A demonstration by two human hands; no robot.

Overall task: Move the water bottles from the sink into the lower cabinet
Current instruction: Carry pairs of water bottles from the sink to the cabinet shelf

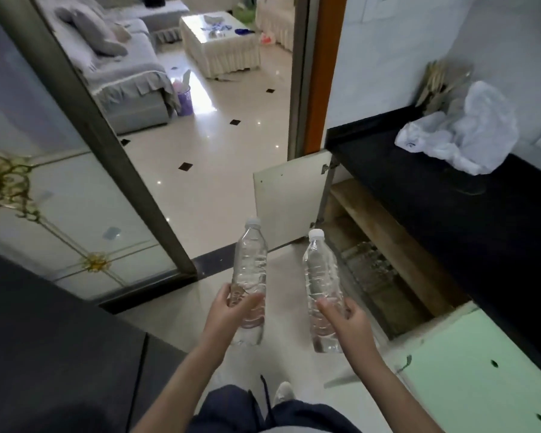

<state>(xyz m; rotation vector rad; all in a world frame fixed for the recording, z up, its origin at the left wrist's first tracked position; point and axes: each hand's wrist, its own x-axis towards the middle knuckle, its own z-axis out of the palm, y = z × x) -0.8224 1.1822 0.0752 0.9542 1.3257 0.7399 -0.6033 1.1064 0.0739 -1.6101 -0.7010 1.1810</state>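
Note:
My left hand grips a clear plastic water bottle with a white cap, held out over the floor. A second clear water bottle with a white cap is held in my right hand. Both bottles point away from me, caps up. To the right, under a black countertop, the lower cabinet stands with both doors swung out. Several clear bottles lie on its lower shelf. The sink is out of sight.
The far cabinet door juts into the floor space ahead; the near pale green door juts out at my right. A white plastic bag lies on the countertop. A sliding glass door frame stands to the left, a living room beyond.

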